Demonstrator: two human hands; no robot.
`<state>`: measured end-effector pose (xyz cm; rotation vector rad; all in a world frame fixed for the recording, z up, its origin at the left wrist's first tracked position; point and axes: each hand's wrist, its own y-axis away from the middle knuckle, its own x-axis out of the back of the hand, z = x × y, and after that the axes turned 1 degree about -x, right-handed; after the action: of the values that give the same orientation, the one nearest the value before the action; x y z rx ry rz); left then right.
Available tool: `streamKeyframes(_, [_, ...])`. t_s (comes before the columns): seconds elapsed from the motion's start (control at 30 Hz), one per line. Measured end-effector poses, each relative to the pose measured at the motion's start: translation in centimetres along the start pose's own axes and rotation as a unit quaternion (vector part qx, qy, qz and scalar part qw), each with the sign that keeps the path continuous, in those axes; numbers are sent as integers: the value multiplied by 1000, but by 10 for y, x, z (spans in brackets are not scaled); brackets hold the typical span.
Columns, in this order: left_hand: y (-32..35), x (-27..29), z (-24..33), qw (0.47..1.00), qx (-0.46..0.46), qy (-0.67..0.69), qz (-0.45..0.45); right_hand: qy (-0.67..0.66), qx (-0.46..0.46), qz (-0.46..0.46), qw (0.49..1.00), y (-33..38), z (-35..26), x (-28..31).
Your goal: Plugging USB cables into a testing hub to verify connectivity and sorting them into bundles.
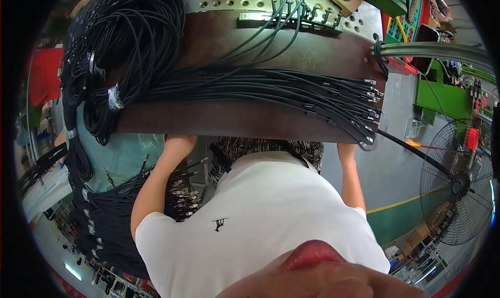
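both hands under near edge of dark brown table (229, 122), left hand (179, 140), right hand (346, 147); fingers hidden, grip cannot tell. bundle of black cables with metal connectors (271, 84) lies across top. judgement: lift evenly, keep level so cables stay put.

I count one brown table (250, 123), one wide spread of black cables (271, 87) too many to number, one coiled cable bundle (125, 43), one standing fan (458, 186), my two hands hidden under the table edge

White short-sleeved shirt (260, 214), small black mark
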<state>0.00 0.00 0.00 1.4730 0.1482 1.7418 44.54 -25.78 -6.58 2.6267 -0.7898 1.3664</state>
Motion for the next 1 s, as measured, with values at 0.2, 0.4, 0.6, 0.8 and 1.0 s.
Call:
streamKeyframes(0.2, [53,84,80,980,-116,129,-99,-35,-97,201,974,-78,6,100])
streamKeyframes(0.4, [11,107,176,863,-454,220,19,8,244,-7,970,-216,-139,83])
streamKeyframes(0.6, [-47,89,193,911,-281,-90,288,-147,179,-157,960,-303,-149,-3])
streamKeyframes(0.8, [-7,121,82,915,-143,-256,276,65,320,93,940,-280,-173,12])
streamKeyframes(1.0, [-23,139,68,918,-264,-99,278,132,484,163,850,-237,-134,66])
